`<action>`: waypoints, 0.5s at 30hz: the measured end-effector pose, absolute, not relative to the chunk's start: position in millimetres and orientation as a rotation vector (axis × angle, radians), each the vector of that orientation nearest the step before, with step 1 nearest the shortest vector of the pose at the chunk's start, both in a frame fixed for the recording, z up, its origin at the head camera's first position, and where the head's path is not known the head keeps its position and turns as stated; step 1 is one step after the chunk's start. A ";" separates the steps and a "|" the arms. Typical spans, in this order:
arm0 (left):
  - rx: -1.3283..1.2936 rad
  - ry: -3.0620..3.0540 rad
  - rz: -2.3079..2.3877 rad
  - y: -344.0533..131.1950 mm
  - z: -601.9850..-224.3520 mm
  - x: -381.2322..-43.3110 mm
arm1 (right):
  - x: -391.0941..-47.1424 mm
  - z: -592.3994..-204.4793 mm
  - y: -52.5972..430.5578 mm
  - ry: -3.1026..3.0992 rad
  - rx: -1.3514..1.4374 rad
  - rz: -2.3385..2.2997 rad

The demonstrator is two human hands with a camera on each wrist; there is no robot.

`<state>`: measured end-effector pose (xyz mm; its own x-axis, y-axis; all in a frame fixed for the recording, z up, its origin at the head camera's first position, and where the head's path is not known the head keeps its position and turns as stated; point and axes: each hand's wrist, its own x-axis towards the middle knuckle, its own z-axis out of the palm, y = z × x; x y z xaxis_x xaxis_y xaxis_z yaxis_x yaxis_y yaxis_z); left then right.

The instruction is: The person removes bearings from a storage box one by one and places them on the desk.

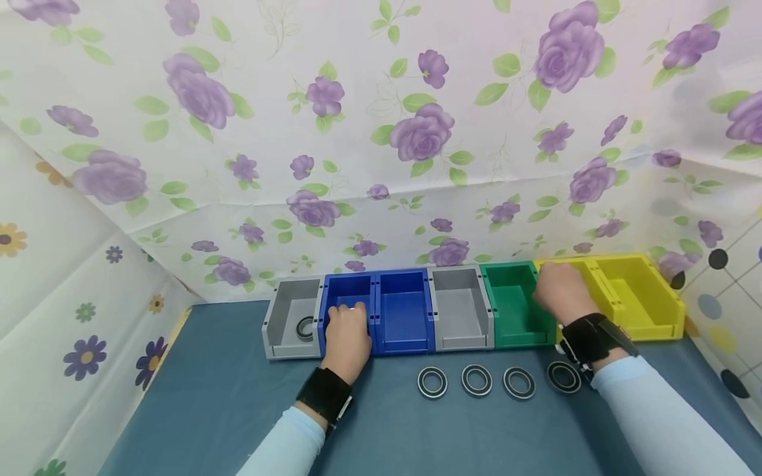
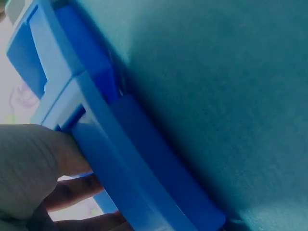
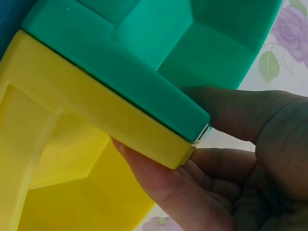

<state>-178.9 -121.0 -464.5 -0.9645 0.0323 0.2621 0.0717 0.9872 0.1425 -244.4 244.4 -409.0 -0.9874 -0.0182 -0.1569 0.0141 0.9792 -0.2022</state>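
My left hand (image 1: 347, 337) reaches over the front lip of the left blue bin (image 1: 350, 284), fingers bent down into it. The left wrist view shows the thumb (image 2: 72, 156) and fingers passing behind the blue lip (image 2: 139, 163); their tips are hidden, and so is whatever they may hold. At the right, my right hand (image 1: 562, 291) pinches the adjoining walls of the green bin (image 1: 514, 291) and a yellow bin (image 1: 601, 287). In the right wrist view, its thumb lies on the green side (image 3: 139, 91) and a finger on the yellow side (image 3: 120, 120).
Several bearings (image 1: 432, 383) lie flat in a row on the blue cloth (image 1: 381, 423) before the bins. Another bearing (image 1: 305, 328) sits in the left grey bin (image 1: 292, 350). A second blue bin (image 1: 405, 311) and a grey bin (image 1: 461, 307) stand mid-row. Flowered sheeting (image 1: 381, 225) hangs behind.
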 end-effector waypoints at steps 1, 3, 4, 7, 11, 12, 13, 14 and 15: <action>-0.072 -2.862 -0.195 -119.9 -464.9 -177.2 | -244.2 -408.6 244.1 2.964 -0.007 -0.306; -0.053 -2.850 -0.181 -118.7 -464.5 -173.5 | -243.9 -408.1 243.6 2.959 -0.008 -0.312; -0.050 -2.841 -0.185 -118.6 -463.7 -171.8 | -243.8 -407.8 243.3 2.960 -0.010 -0.314; -0.051 -2.812 -0.197 -119.0 -459.4 -168.3 | -243.0 -407.1 242.4 2.966 -0.011 -0.320; -0.052 -2.780 -0.236 -118.8 -450.7 -164.4 | -242.2 -407.4 242.8 2.983 -0.028 -0.332; -0.050 -2.779 -0.248 -118.4 -448.1 -163.4 | -242.1 -407.6 243.0 2.985 -0.029 -0.335; -0.049 -2.775 -0.259 -117.9 -445.7 -162.3 | -242.1 -407.9 243.3 2.991 -0.036 -0.336; -0.052 -2.769 -0.270 -117.5 -443.3 -161.1 | -242.3 -408.4 243.4 2.995 -0.042 -0.332; -0.052 -2.768 -0.283 -117.1 -441.0 -159.9 | -242.6 -408.7 243.3 2.998 -0.044 -0.326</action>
<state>-159.9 -117.1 -441.0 -0.9358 0.0003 0.3524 0.0717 0.9792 0.1896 -242.6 243.3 -408.7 -0.9917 -0.0424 -0.1212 -0.0154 0.9763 -0.2158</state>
